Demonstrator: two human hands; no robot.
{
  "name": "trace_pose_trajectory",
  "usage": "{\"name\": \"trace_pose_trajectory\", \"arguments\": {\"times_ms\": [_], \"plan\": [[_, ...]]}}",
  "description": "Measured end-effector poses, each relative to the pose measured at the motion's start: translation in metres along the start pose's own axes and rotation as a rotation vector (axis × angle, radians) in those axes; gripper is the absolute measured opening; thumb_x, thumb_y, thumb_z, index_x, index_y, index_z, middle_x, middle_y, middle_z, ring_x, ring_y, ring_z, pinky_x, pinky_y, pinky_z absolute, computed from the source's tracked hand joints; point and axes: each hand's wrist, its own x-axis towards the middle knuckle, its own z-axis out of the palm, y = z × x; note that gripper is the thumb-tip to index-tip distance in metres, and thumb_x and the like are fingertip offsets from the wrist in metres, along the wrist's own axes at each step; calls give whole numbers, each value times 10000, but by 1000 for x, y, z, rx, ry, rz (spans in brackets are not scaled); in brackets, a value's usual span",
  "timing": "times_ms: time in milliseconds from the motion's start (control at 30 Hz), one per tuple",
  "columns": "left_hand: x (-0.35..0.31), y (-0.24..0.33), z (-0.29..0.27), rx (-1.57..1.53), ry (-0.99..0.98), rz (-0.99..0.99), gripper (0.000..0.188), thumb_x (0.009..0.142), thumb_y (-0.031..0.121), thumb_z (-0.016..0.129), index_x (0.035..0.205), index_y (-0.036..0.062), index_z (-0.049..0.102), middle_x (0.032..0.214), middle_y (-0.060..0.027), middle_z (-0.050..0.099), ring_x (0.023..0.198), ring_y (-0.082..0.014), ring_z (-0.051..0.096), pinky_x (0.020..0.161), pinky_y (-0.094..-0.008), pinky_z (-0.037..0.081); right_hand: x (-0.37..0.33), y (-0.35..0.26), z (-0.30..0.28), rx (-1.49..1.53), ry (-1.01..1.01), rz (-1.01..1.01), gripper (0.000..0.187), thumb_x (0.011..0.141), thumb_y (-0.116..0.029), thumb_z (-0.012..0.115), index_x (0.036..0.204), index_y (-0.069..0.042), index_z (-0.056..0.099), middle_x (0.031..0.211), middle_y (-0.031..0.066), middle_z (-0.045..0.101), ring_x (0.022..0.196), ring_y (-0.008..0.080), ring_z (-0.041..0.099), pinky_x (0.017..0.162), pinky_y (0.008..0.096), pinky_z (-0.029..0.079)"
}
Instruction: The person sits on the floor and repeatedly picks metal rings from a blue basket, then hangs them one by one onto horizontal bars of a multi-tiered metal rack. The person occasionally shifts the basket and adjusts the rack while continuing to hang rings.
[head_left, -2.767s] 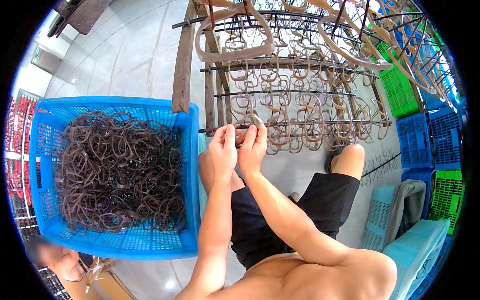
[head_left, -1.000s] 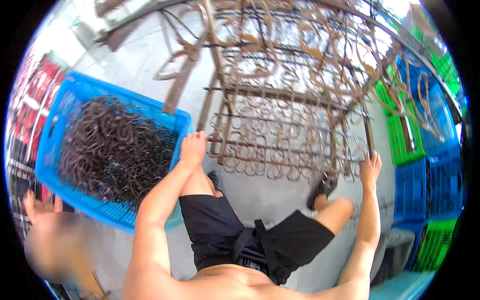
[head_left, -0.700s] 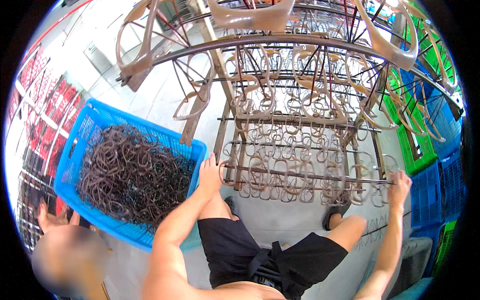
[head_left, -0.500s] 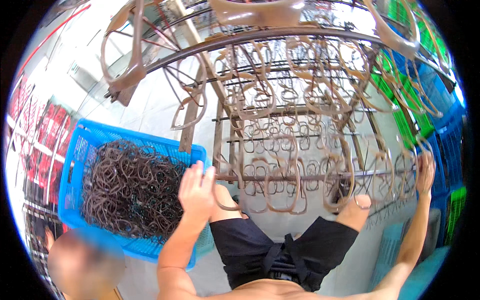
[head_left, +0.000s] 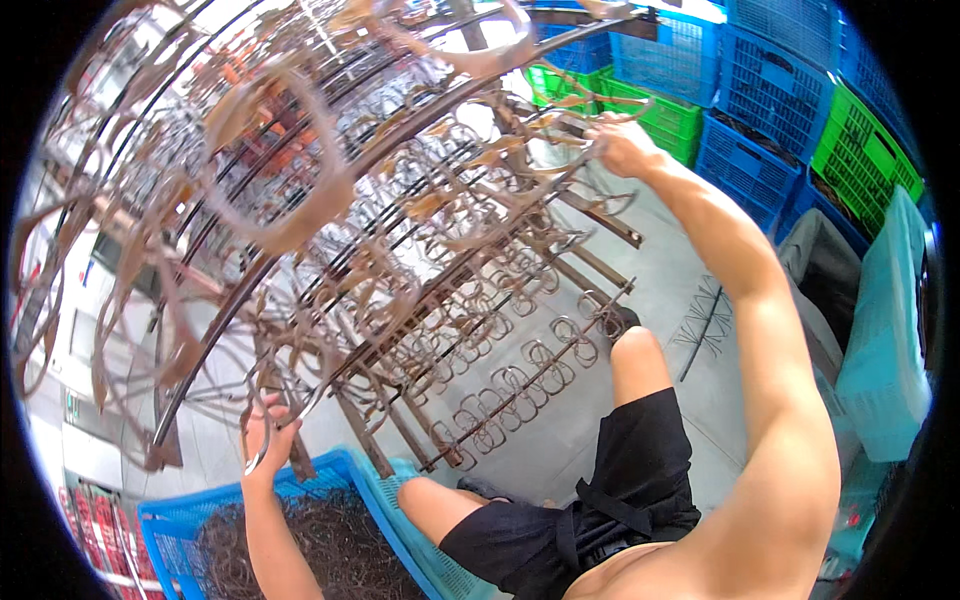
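Both my arms reach out to a long thin metal bar (head_left: 548,190) hung with brown, translucent rubbery loops, which slants up to the right across a rack. My right hand (head_left: 625,148) is closed around its far right end. At the lower left, my left hand (head_left: 268,432) has its fingers curled at the other end, partly covered by loops. More bars with large brown loops (head_left: 300,232) hang in front, close to the camera and blurred. Lower tiers of the rack carry rows of smaller loops (head_left: 508,388).
A blue basket (head_left: 345,468) of dark tangled loops stands below my left arm. Blue crates (head_left: 770,85) and green crates (head_left: 865,150) are stacked at the right, near a leaning turquoise basket (head_left: 885,360). A bar with thin wire-like pieces (head_left: 708,325) lies on the floor.
My view has turned to the right. My right hand has gone up and away from me, the left lower, so the bar between them now slants. The left hand's fingers were straighter before.
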Motion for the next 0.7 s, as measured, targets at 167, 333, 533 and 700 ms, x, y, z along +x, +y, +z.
{"name": "trace_pose_trajectory", "arguments": {"times_ms": [167,333,533,700], "plan": [[20,5,21,-200,-34,-35,262,670,73,689,892,-7,575,971,-132,626,884,-186,590,735,-334,469,23,14,40,-248,86,4,305,762,-137,578,1060,-86,614,1198,89,526,1106,260,492,865,414,418],[-3,-20,18,-92,-59,-130,339,726,77,673,1045,27,570,1155,-112,560,1012,-219,548,872,-365,432,-17,43,28,-253,281,102,327,863,-268,515,1149,-116,562,1226,109,512,1170,287,470,935,434,395],[-20,-110,42,-564,265,-549,444,842,213,554,1247,82,431,1198,-134,482,1020,-302,507,897,-342,406,-243,186,229,469,574,973,395,858,-345,514,1062,-13,579,989,180,624,958,340,579,807,426,457],[-20,11,59,-778,437,-864,476,916,440,450,1001,-5,595,923,-109,598,835,-238,544,760,-412,453,-418,84,460,1327,-437,1744,614,858,-581,447,913,14,584,717,143,566,526,176,491,440,396,379]]}}
